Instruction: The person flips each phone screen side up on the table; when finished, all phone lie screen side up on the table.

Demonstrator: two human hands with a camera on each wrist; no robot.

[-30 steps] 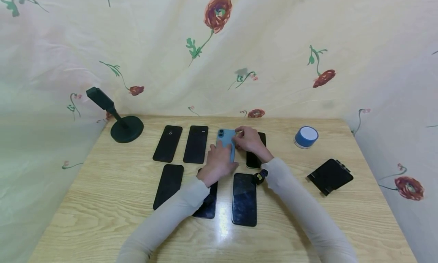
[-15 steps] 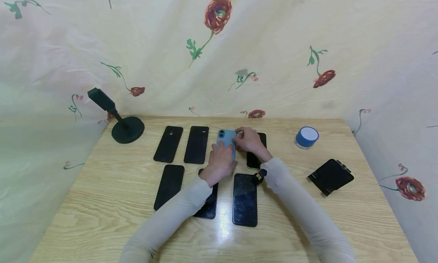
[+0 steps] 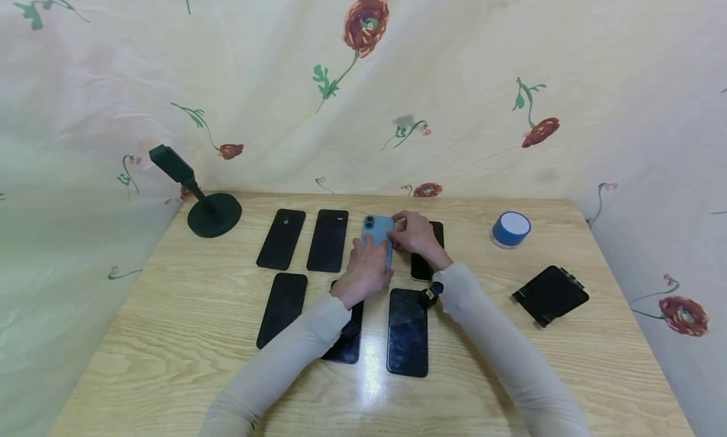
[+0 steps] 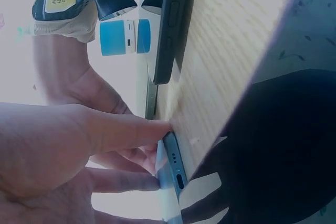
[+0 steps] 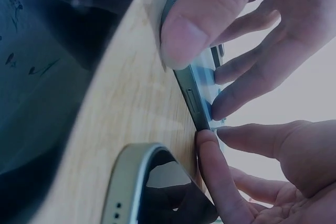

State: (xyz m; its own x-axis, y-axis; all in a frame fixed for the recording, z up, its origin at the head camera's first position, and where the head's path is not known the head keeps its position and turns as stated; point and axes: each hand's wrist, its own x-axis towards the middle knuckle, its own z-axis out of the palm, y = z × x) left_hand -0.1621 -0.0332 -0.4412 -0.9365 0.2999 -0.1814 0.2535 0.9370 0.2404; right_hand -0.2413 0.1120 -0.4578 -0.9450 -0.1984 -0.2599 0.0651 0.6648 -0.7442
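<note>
A light blue phone (image 3: 386,223) lies back up in the far row, its twin cameras toward the wall. My left hand (image 3: 366,266) presses straight fingers on its back, and the left thumb bears on its side edge near the port end, as the left wrist view shows. At the phone's far right corner my right hand (image 3: 414,232) pinches with thumb and finger; in the right wrist view those fingertips meet the corner of the blue phone (image 5: 192,98). A black phone (image 3: 421,269) lies partly hidden under the right wrist.
Two dark phones (image 3: 281,239) (image 3: 327,241) lie left of the blue one. A nearer row has dark phones (image 3: 282,309) (image 3: 407,342), one of them (image 3: 342,353) under the left forearm. A black stand (image 3: 214,215), a blue-white cylinder (image 3: 511,228) and a black folding holder (image 3: 549,295) stand around.
</note>
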